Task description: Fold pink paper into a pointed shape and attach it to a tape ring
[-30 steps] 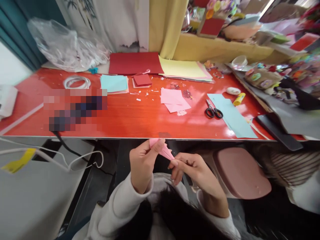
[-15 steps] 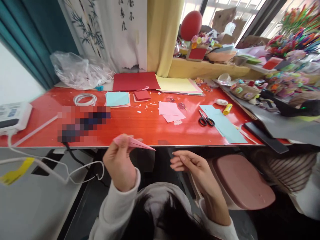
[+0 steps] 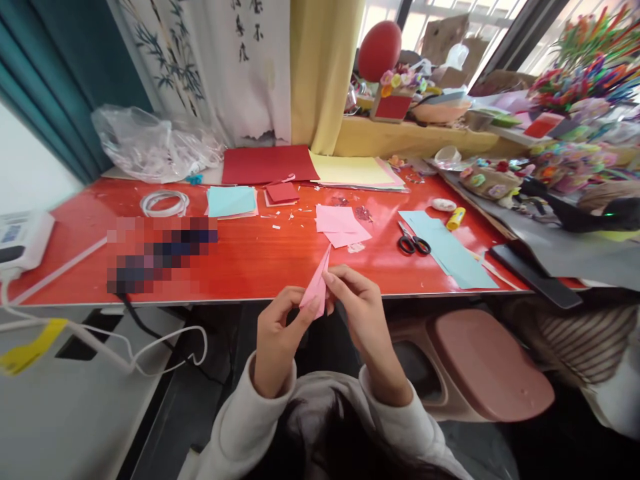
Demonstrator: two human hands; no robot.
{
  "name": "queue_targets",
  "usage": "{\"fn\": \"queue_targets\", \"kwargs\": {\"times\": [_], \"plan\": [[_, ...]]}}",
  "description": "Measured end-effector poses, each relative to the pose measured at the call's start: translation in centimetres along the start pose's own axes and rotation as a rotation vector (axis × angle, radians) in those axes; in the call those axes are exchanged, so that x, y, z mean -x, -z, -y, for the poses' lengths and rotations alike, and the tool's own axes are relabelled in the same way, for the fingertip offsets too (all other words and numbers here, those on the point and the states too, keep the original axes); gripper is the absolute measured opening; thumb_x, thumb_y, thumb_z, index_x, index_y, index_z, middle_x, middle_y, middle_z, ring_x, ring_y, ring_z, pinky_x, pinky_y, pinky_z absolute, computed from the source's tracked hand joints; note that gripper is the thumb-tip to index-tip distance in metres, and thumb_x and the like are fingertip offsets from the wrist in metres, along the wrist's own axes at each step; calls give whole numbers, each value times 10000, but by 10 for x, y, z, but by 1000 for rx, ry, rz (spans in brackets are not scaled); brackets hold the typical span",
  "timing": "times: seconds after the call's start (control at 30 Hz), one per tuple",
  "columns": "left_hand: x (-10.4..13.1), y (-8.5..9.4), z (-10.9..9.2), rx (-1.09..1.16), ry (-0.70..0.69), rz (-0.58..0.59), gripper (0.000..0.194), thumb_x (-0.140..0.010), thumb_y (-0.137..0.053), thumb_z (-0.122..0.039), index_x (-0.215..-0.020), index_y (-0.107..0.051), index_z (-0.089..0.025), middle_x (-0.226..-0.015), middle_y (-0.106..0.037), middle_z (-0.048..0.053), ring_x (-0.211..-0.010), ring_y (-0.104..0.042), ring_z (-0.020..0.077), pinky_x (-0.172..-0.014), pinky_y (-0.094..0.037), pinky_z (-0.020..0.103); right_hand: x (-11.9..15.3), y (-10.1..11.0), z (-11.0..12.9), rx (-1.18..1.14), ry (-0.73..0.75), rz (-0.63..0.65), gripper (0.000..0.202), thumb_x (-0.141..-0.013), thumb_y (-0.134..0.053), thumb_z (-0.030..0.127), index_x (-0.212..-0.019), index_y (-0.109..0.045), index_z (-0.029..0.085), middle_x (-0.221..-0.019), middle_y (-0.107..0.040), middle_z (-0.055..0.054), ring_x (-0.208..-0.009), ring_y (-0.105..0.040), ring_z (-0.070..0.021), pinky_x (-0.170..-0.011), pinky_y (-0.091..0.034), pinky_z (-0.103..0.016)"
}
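The left hand [image 3: 283, 327] grasps the lower left side of the folded pink paper [image 3: 317, 287] between thumb and fingers. The right hand [image 3: 361, 313] pinches the same paper's right edge with thumb and fingertips, just beside the left hand. The folded paper is between the two hands at the table's near edge, its narrow tip pointing away from them. Beyond the right hand lie loose pink sheets [image 3: 340, 225] on the red table [image 3: 260, 257]. Farther to the right of that hand are scissors with black handles [image 3: 414, 243], touching a long light blue paper [image 3: 450, 257], and a yellow tube [image 3: 456, 219]. Beyond the left hand, slightly to its left, sits a stack of light blue squares [image 3: 231, 202]. Farthest from both hands, large dark red sheets [image 3: 270, 165] lie beside pale yellow sheets [image 3: 350, 171].
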State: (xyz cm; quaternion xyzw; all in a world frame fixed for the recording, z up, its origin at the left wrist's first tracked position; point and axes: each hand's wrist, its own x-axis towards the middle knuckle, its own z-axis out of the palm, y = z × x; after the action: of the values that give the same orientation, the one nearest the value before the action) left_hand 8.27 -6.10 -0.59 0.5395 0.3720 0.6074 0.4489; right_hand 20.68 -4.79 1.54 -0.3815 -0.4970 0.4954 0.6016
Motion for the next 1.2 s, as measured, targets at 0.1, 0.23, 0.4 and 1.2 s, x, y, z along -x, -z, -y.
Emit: {"fn": "queue_targets", "kwargs": {"times": [0.1, 0.23, 0.4, 1.2], "plan": [[-3, 12, -8, -108, 93, 110, 209, -859, -557, -324, -883, -713, -187, -858, -694, 35, -781, -610, 150, -755, -473, 242, -4, 8, 4, 115, -10, 39, 125, -835, -620, 281, -769, -669, 187, -659, -505, 37, -497, -460, -49, -470, -362, -193], [-3, 16, -8, -115, 205, 98, 197, -809, -626, -334, -898, -736, -198, -772, -714, 17, -691, -625, 135, -695, -505, 220, -3, 11, 6, 151, -54, 105, 166, -840, -607, 326, -827, -691, 184, -720, -522, 14, -533, -484, -61, -477, -389, -195], [-1, 13, -7, -119, 272, 56, 179, -774, -663, -346, -807, -751, -193, -695, -714, 15, -636, -635, 130, -656, -530, 210, 4, 14, 7, 189, -91, 206, 234, -837, -601, 376, -804, -712, 173, -757, -555, -6, -546, -492, -64, -508, -421, -203], [-2, 18, -12, 92, 457, 197, 205, -776, -663, -344, -845, -743, -168, -832, -740, 58, -759, -700, 176, -755, -587, 279, 19, 22, 7, 266, -163, 254, 242, -858, -590, 308, -1048, -721, 238, -898, -709, -9, -848, -619, -173, -809, -479, -299]]}}
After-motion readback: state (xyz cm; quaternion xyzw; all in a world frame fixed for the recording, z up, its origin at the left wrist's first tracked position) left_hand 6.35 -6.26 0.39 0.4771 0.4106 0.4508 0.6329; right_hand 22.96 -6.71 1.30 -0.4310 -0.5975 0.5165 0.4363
